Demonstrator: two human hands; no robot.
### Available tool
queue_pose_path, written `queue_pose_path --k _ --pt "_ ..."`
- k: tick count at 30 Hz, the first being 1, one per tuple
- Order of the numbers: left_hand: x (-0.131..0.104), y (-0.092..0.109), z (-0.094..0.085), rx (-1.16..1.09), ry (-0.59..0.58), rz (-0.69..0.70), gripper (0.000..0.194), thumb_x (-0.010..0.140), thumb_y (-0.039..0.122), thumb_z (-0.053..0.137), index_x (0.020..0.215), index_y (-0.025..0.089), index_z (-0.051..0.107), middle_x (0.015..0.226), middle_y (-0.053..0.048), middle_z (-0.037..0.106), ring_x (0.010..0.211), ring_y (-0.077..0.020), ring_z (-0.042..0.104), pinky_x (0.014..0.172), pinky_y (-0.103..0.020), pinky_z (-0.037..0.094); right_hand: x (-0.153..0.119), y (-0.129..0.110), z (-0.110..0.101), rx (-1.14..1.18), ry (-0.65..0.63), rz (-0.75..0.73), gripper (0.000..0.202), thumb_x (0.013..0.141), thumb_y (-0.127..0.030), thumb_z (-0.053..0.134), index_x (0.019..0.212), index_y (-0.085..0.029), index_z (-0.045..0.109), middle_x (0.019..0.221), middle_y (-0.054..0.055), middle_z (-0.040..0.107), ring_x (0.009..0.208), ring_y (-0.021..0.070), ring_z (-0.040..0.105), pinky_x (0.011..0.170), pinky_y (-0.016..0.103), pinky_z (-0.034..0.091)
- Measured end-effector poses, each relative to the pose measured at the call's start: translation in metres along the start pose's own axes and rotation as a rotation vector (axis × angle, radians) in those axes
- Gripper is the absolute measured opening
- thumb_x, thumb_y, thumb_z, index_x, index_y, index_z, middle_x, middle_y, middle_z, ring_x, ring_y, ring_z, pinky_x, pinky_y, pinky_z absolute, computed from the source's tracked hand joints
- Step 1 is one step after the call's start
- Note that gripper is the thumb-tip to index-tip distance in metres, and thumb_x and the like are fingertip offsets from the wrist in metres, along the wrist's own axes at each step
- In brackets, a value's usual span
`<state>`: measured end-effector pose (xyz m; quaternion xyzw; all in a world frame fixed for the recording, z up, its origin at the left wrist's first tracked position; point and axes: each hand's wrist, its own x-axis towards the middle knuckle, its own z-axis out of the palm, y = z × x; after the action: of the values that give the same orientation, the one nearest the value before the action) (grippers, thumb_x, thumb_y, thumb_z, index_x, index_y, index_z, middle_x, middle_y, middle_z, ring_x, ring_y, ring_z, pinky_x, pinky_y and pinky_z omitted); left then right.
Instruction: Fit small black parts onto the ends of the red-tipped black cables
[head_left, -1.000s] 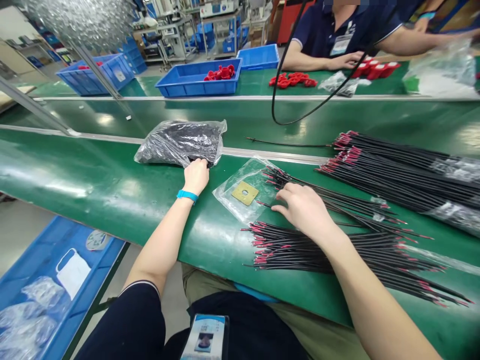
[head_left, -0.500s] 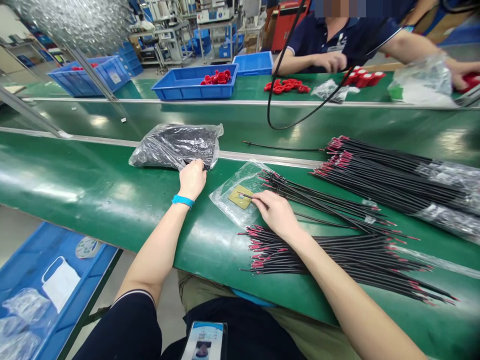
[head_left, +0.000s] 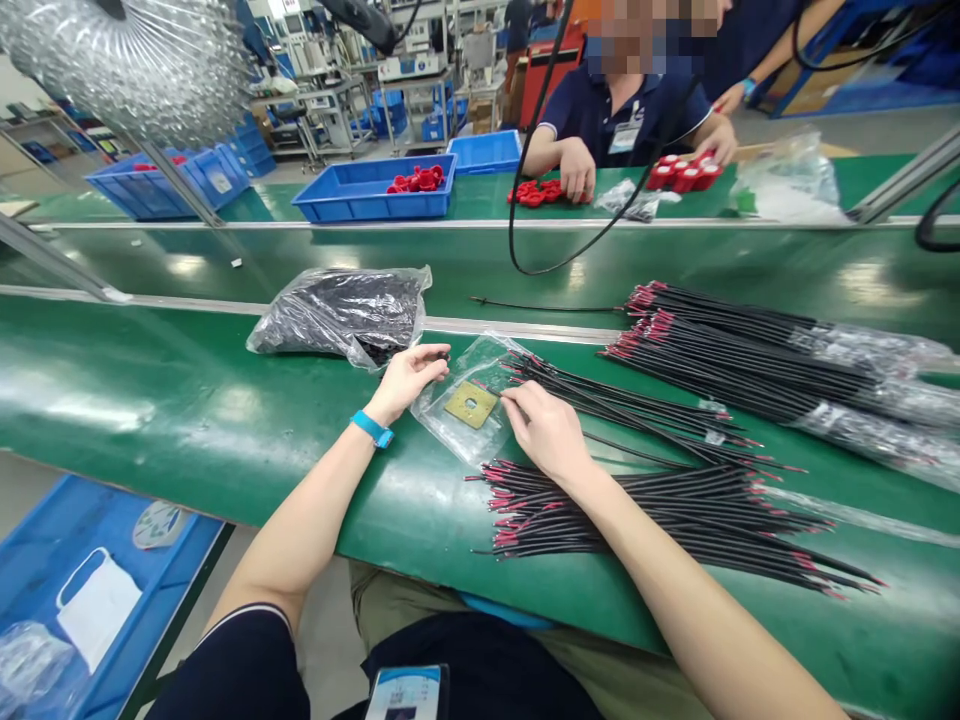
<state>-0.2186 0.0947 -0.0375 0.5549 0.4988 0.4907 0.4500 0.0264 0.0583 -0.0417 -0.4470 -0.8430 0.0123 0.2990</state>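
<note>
My left hand [head_left: 409,382] is raised just right of a clear bag of black parts [head_left: 341,312], with a small black part [head_left: 446,355] pinched at its fingertips. The part's exact shape is too small to make out. My right hand [head_left: 549,432] pinches a thin black cable near its end, mostly hidden by the fingers. Between the hands a yellowish square plate [head_left: 471,405] with a hole in its middle lies on a flat clear plastic bag [head_left: 469,445]. Loose black cables [head_left: 622,395] with red ends lie beyond and beside my right hand.
A pile of black cables [head_left: 637,505] lies near the front edge. Larger bundles [head_left: 750,355], partly in plastic, are at the right. Across the bench sit a blue bin [head_left: 375,205] with red parts and a co-worker [head_left: 622,115] handling red pieces. A black cord [head_left: 517,230] hangs down.
My left hand has come out of the bag of black parts and moved right toward the plate, a small black part now in its fingers. My right hand stays near the plate.
</note>
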Motion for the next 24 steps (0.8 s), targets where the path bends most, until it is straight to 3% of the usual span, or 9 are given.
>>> queue_pose_path --k 4,10,20,24 --pt "-0.012 0.009 0.016 -0.149 -0.132 -0.024 0.05 0.078 0.034 0.076 0.122 0.013 0.066 0.103 -0.011 0.073 0.085 -0.0171 0.068 0.082 -0.032 0.054 0.0 -0.001 -0.004 0.112 0.184 0.028 0.025 0.1 -0.027 0.046 0.104 -0.018 0.07 0.094 0.005 0.069 0.078 0.0118 0.065 0.067 0.022 0.047" --pt "-0.024 0.016 0.03 -0.148 -0.211 -0.036 0.045 0.079 0.034 0.075 0.119 0.015 0.069 0.093 -0.008 0.072 0.078 -0.0144 0.067 0.083 -0.03 0.053 -0.001 -0.005 -0.006 0.105 0.159 0.011 0.025 0.099 -0.027 0.048 0.103 -0.019 0.072 0.09 0.005 0.069 0.074 0.0113 0.065 0.064 0.022 0.046" --pt "-0.023 0.018 0.03 -0.238 -0.163 -0.048 0.051 0.076 0.032 0.079 0.121 0.013 0.065 0.089 -0.007 0.07 0.08 -0.0156 0.068 0.079 -0.03 0.055 -0.001 -0.004 -0.006 0.118 0.162 -0.003 0.024 0.098 -0.027 0.049 0.101 -0.019 0.072 0.09 0.005 0.07 0.076 0.0117 0.066 0.066 0.022 0.047" --pt "-0.023 0.017 0.03 -0.213 -0.182 -0.056 0.043 0.077 0.033 0.078 0.113 0.012 0.069 0.087 -0.008 0.071 0.078 -0.0151 0.068 0.079 -0.029 0.055 -0.001 -0.004 -0.007 0.096 0.177 -0.032 0.024 0.097 -0.025 0.05 0.101 -0.019 0.073 0.089 0.004 0.07 0.08 0.0123 0.067 0.068 0.022 0.047"
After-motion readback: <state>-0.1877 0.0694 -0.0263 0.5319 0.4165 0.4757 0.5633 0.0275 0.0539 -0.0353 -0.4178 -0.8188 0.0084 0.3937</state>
